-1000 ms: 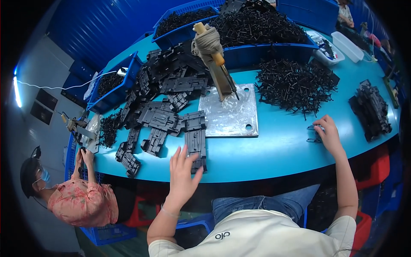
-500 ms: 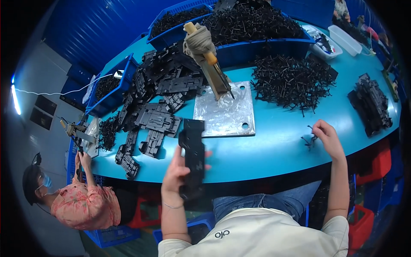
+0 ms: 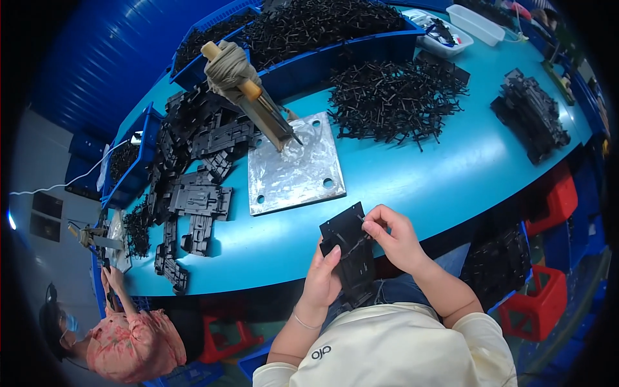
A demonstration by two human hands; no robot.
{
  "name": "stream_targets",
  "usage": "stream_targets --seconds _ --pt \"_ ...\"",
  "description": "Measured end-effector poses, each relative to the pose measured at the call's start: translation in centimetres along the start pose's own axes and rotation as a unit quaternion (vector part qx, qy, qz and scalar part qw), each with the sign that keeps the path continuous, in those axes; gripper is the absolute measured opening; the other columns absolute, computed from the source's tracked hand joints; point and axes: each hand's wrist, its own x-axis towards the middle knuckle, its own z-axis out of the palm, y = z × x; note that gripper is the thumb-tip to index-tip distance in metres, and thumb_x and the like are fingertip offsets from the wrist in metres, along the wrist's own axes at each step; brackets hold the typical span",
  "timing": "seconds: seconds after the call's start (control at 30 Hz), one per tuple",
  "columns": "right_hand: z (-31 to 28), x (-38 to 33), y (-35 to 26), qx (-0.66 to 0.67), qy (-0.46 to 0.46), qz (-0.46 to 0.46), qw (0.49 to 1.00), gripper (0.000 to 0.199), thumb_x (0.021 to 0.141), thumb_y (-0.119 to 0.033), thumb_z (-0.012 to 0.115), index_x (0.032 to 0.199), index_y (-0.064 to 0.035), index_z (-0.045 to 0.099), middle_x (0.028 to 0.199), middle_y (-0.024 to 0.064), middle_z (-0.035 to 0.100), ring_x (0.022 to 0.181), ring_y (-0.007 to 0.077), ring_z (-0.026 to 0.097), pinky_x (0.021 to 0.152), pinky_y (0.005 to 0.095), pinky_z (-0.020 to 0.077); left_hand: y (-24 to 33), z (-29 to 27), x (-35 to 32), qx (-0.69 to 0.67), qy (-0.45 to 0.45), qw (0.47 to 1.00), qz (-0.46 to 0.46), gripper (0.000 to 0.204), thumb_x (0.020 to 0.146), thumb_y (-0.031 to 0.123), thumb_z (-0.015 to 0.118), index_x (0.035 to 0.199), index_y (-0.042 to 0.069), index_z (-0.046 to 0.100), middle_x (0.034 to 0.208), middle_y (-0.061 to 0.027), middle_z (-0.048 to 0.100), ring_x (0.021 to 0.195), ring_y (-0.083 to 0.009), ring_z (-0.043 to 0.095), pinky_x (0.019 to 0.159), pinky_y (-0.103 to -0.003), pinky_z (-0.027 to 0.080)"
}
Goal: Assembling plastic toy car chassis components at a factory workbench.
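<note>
Left hand (image 3: 321, 278) gripping black panel (image 3: 355, 266), right hand (image 3: 398, 238) pinching thin part (image 3: 359, 240), at counter's (image 3: 412, 180) near edge. Open counter lies beyond.

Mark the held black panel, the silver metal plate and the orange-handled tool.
Black panel (image 3: 354, 266): head view, on its flat face.
Silver metal plate (image 3: 293, 182): head view, on its bare surface.
Orange-handled tool (image 3: 250, 89): head view, on its handle.

a plate (image 3: 293, 187) lies on the table (image 3: 412, 171), panels (image 3: 200, 195) to its left, small parts (image 3: 393, 103) to its right, a bin (image 3: 302, 77) behind, and a held panel (image 3: 356, 267) before its near right corner.
</note>
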Motion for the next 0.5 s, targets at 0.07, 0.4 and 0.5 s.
stream_targets --seconds 0.07,0.4,0.5 --pt "0.1 -0.1 0.2 0.019 -0.001 0.012 1.0 0.013 0.077 -0.013 0.049 0.076 -0.0007 0.047 0.064 0.0023 0.049 0.056 0.0071 0.044 0.05 0.0205 0.0363 -0.1 0.4 0.0 0.007 -0.004 1.0 0.004 0.038 0.082 0.013 0.038 0.117 0.005 0.026 0.11 -0.0096 0.041 0.1 -0.0182 0.042 0.084 -0.031 0.035" --pt "0.9 -0.2 0.1 0.097 0.004 0.031 0.995 0.012 0.079 -0.012 0.048 0.075 -0.0007 0.046 0.063 0.001 0.047 0.058 0.0061 0.043 0.052 0.0192 0.0363 -0.2 0.7 -0.2 0.061 -0.024 0.996 0.064 0.045 0.078 0.02 0.05 0.114 0.004 0.03 0.107 -0.0082 0.044 0.098 -0.0161 0.043 0.083 -0.03 0.035" --pt "0.8 -0.1 0.0 0.067 0.0 0.028 0.997 0.012 0.078 -0.012 0.048 0.076 -0.0008 0.045 0.063 0.0015 0.048 0.057 0.0064 0.044 0.052 0.0195 0.0365 -0.1 1.2 -0.2 0.094 0.003 0.992 0.083 0.046 0.072 0.014 0.057 0.111 0.004 0.034 0.102 -0.0075 0.047 0.092 -0.0156 0.046 0.08 -0.029 0.038"
